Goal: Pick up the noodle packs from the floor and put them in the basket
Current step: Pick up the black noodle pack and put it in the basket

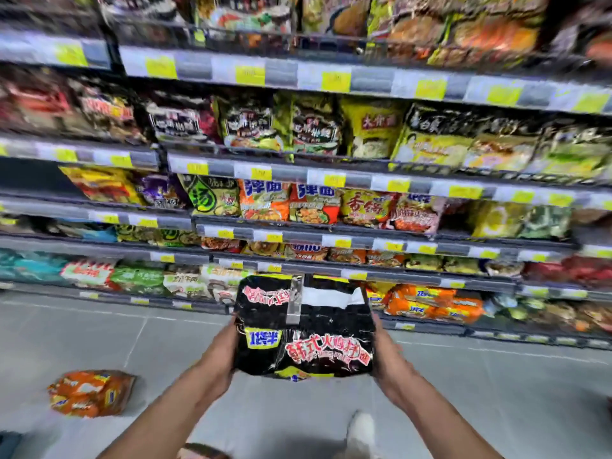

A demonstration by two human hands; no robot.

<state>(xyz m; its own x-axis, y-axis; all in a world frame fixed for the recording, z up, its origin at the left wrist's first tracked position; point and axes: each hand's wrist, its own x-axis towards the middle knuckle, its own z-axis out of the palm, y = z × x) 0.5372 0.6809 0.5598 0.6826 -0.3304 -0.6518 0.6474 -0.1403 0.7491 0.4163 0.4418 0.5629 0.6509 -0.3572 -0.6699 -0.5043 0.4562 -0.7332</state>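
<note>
Shelves [331, 167] crammed with noodle packs fill the aisle, grey floor [99, 336] below. Up off the tiles comes a big black noodle pack [303, 329], clamped between both hands: left hand [222, 354] on its left edge, right hand [388, 356] on its right. One orange noodle pack [91, 392] lies on the floor, well to the left. No basket in sight, so nothing's visibly delivered yet.

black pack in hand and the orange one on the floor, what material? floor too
Black noodle pack: glossy plastic film, judging by crinkles and glare streaks. Orange noodle pack: likely the same film, wrinkled and shiny, though blurred. Floor: pale grey tiles with visible joints, matte-looking; ceramic or stone unclear.
</note>
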